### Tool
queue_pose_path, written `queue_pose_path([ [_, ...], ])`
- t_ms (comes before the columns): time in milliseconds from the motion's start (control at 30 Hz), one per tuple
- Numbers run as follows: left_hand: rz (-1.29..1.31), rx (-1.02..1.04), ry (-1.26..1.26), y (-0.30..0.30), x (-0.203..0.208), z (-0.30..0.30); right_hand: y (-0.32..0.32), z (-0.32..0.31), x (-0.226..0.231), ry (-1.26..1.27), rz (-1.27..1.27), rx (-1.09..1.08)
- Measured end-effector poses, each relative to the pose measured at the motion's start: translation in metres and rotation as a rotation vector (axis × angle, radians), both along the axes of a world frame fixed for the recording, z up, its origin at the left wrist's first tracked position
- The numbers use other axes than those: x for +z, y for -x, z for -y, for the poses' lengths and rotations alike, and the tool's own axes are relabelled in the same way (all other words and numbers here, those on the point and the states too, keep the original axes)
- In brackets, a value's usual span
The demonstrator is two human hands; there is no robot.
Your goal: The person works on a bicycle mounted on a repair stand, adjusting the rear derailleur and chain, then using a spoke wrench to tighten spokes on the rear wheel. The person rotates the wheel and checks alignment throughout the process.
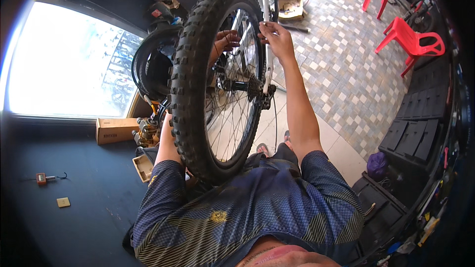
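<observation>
A bicycle wheel (184, 84) with a knobby black tyre stands upright in front of me. Its hub (239, 86) and rear cassette (255, 89) sit in a white bike frame (266, 7). My left arm passes behind the tyre, and my left hand (226, 43) shows through the spokes, its fingers loosely bent and apart, beside the white tube. On the other side, my right hand (278, 39) is at the white frame tube with thumb and forefinger pinched together; whatever is between them is too small to make out. A derailleur (267, 101) hangs below the cassette.
Left are a bright window (69, 64), a cardboard box (117, 131) and a dark wall with a hanging scale (41, 179). An open carton (290, 7) lies on the tiled floor ahead. Red chairs (411, 39) and black drawers (413, 136) line the right.
</observation>
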State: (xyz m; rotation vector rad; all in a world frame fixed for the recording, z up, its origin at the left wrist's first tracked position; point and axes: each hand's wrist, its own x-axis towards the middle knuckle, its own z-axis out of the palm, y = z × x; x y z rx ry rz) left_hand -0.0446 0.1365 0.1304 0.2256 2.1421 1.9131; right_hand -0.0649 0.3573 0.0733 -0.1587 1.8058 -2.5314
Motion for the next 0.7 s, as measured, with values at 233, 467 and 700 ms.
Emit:
queue_pose_path([
  [233, -0.004, 0.069, 0.146, 0.021, -0.006, -0.004, 0.054, 0.041, 0.008, -0.009, -0.026, 0.057],
  [467, -0.004, 0.094, 0.089, 0.027, -0.011, 0.002, 0.064, 0.059, 0.013, 0.102, 0.005, 0.038],
  [700, 0.028, 0.151, 0.092, 0.026, -0.012, -0.004, 0.054, 0.054, 0.023, -0.133, -0.052, -0.028],
])
